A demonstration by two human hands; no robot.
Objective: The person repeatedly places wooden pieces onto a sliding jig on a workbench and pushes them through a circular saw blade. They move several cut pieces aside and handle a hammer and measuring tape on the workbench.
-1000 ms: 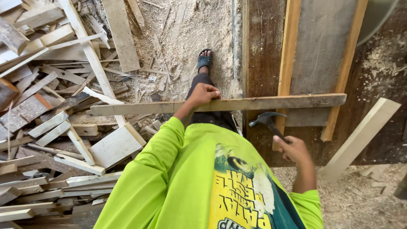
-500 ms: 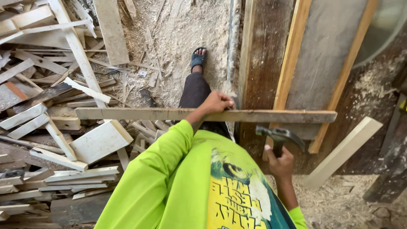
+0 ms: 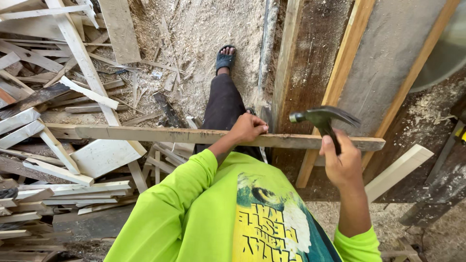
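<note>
A long weathered wooden slat (image 3: 194, 136) lies level; a dark claw hammer (image 3: 324, 119) stands raised above it.

Sawdust-covered floor (image 3: 194, 34), heap of scrap wood offcuts (image 3: 58, 121) at left, sandalled foot (image 3: 224, 58)

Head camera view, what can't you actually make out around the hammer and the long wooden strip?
- Any nail under the hammer: too small to tell, head view.
- The hammer's handle: mostly wrapped by the right hand.
- The left hand fingertips: curled over the far edge of the long wooden strip.
- The other foot: hidden behind the green shirt; only one sandal shows.
</note>
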